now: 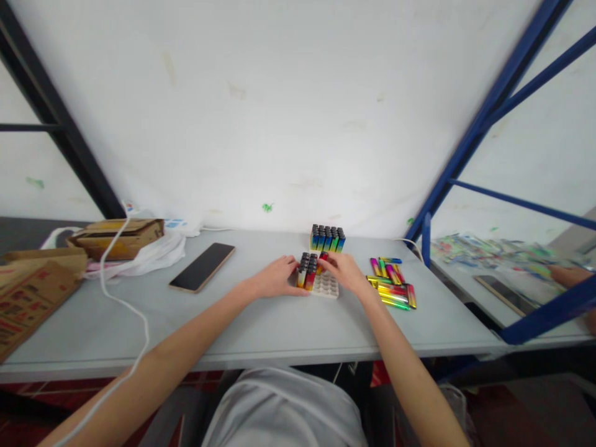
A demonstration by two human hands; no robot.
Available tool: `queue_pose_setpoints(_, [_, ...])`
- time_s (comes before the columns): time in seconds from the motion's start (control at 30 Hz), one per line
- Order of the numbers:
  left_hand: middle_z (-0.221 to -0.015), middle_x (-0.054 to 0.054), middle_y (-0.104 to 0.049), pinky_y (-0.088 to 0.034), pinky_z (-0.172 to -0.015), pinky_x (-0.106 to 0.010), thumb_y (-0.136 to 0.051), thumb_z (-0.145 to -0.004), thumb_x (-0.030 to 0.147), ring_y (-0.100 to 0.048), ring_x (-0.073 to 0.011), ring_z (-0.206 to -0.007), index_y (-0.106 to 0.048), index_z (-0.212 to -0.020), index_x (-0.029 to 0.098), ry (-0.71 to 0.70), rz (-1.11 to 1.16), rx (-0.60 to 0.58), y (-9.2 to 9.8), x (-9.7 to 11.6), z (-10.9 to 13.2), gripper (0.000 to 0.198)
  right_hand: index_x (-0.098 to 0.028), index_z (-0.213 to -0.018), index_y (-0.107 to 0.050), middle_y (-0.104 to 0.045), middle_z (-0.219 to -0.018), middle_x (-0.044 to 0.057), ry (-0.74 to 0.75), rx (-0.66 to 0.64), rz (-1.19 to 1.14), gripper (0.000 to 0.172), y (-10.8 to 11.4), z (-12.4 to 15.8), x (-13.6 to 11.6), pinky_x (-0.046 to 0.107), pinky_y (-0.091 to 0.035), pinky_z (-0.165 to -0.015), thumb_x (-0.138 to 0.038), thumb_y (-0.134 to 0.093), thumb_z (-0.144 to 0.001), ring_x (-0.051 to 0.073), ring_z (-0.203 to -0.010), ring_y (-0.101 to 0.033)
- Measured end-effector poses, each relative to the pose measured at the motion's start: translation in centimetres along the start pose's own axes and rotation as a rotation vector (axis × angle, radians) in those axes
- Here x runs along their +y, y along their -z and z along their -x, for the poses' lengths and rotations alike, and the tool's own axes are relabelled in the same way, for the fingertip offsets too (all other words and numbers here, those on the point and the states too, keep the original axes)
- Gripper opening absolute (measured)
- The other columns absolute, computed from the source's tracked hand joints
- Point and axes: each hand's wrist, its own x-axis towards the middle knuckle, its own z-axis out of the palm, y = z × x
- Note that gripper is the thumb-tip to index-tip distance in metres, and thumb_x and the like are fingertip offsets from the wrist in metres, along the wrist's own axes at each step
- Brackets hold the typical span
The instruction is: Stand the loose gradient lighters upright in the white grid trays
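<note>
A white slotted tray lies on the grey table in front of me, its left side filled with several upright lighters in rainbow colours. My left hand rests against the tray's left side, fingers curled on it. Over the tray, my right hand pinches a red lighter at the filled rows. A second full block of lighters stands just behind. Loose lighters lie flat to the right of my right hand.
A dark phone lies left of the tray. Cardboard boxes, a white plastic bag and a white cable fill the left end. A blue frame divides off a neighbouring table, where another person's hand shows.
</note>
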Motion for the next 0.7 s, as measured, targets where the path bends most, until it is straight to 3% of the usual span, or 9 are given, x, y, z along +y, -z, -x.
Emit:
queue_pose_setpoints(0.13, [-0.107, -0.013, -0.065, -0.051, -0.095, -0.043, -0.07, -0.079, 0.076, -0.062, -0.0327, -0.102, -0.067, -0.104, 0.017, 0.002, 0.001, 0.002, -0.1, -0.1, 0.0, 0.063, -0.02, -0.076, -0.061, -0.068, -0.071, 0.002, 0.009, -0.042, 0.017, 0.03, 0.1, 0.0, 0.4, 0.028, -0.04, -0.067, -0.038, -0.062, -0.1, 0.018, -0.066, -0.058])
queue_pose_setpoints(0.27, [-0.106, -0.012, -0.065, -0.051, -0.093, -0.042, -0.07, -0.078, 0.077, -0.063, -0.0327, -0.102, -0.068, -0.101, 0.018, 0.006, 0.002, 0.008, -0.2, -0.2, -0.1, 0.063, -0.02, -0.085, -0.068, -0.076, -0.088, 0.007, 0.048, -0.115, 0.047, 0.018, 0.2, 0.0, 0.4, 0.032, -0.047, -0.078, -0.029, -0.062, -0.1, 0.023, -0.081, -0.067])
queue_pose_setpoints(0.5, [-0.107, -0.013, -0.065, -0.051, -0.094, -0.043, -0.07, -0.079, 0.076, -0.063, -0.0332, -0.102, -0.068, -0.103, 0.017, 0.01, -0.007, -0.006, -0.1, -0.1, 0.0, 0.064, -0.019, -0.103, -0.076, -0.08, -0.101, 0.009, 0.016, -0.23, 0.067, 0.015, 1.7, 0.4, 0.4, 0.035, -0.053, -0.086, -0.031, -0.07, -0.096, 0.025, -0.093, -0.072])
queue_pose_setpoints(0.6, [-0.107, -0.013, -0.066, -0.051, -0.094, -0.043, -0.069, -0.079, 0.077, -0.063, -0.0329, -0.102, -0.068, -0.104, 0.017, 0.005, 0.0, 0.006, 0.0, -0.1, 0.0, 0.065, -0.02, -0.113, -0.076, -0.079, -0.114, 0.011, -0.043, -0.137, 0.144, 0.024, 3.7, 1.1, 1.7, 0.037, -0.052, -0.095, -0.035, -0.06, -0.102, 0.027, -0.103, -0.073])
queue_pose_setpoints(0.7, [-0.106, -0.012, -0.065, -0.051, -0.094, -0.043, -0.068, -0.079, 0.08, -0.063, -0.0327, -0.101, -0.068, -0.102, 0.018, 0.003, -0.008, 0.003, 0.1, 0.0, 0.0, 0.067, -0.017, -0.116, -0.077, -0.077, -0.12, 0.016, -0.222, -0.008, 0.368, 0.031, 6.1, 1.9, 4.1, 0.037, -0.05, -0.102, -0.034, -0.054, -0.105, 0.028, -0.112, -0.072])
